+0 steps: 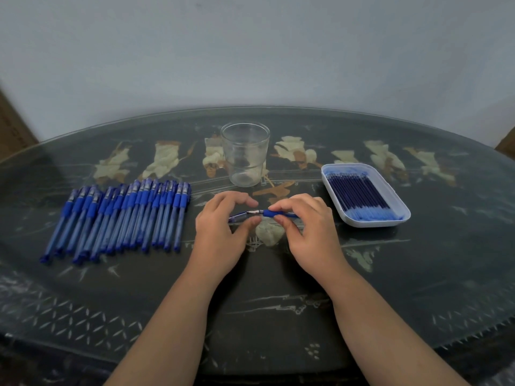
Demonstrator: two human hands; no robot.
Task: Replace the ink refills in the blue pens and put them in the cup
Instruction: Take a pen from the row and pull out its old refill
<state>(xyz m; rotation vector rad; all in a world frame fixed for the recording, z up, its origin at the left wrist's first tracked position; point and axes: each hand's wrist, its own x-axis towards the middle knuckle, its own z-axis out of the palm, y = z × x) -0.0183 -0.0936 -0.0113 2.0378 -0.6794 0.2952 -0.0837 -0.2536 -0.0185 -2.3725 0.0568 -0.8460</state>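
Both hands hold one blue pen (269, 213) level above the table's middle. My left hand (220, 227) pinches its cap (237, 217), which is pulled off the tip. My right hand (306, 227) grips the barrel at the blue rubber grip. A clear plastic cup (245, 157) stands just behind the hands with nothing in it. Several capped blue pens (122, 218) lie in a row at the left. A white tray (401, 203) at the right holds several blue refills (359, 195).
The dark table (278, 302) with pale inlay under glass curves away at left and right. A grey wall runs close behind it. A brown cardboard edge (14, 126) shows at the far left.
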